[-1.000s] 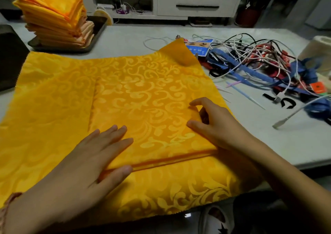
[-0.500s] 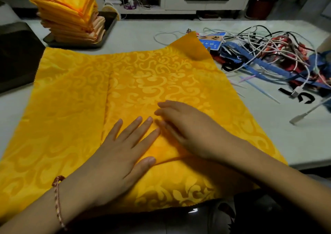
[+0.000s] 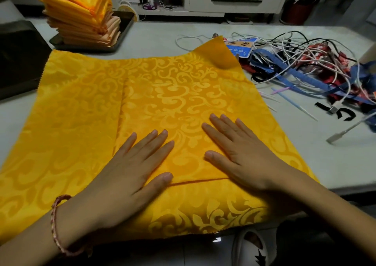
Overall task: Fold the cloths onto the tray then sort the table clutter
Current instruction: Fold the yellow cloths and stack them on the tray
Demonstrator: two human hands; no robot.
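A large yellow cloth point(image 3: 162, 94) with a swirling woven pattern lies spread over the near half of the pale tabletop point(image 3: 158, 35), its near edge hanging past the front of the tabletop. Part of it is folded over, and the near edge of this upper layer shows as a thin dark line between the two thumbs. The left hand point(image 3: 126, 174) rests flat on the fold, its grip apart, with fingers straight and slightly spread, holding nothing. The right hand point(image 3: 240, 153) lies just beside it, also flat on the cloth, its grip apart as well, palm down. A braided bracelet point(image 3: 56, 225) circles the left wrist. The cloth's far right corner rises a little against a blue card point(image 3: 240, 49) at the edge of a tangle of cables point(image 3: 295, 50) and blue straps point(image 3: 305, 78) on the right of the tabletop. At far left, a dark tray point(image 3: 122, 29) carries a tall stack of folded cloths point(image 3: 81, 17). A black object point(image 3: 18, 58) sits at the left edge
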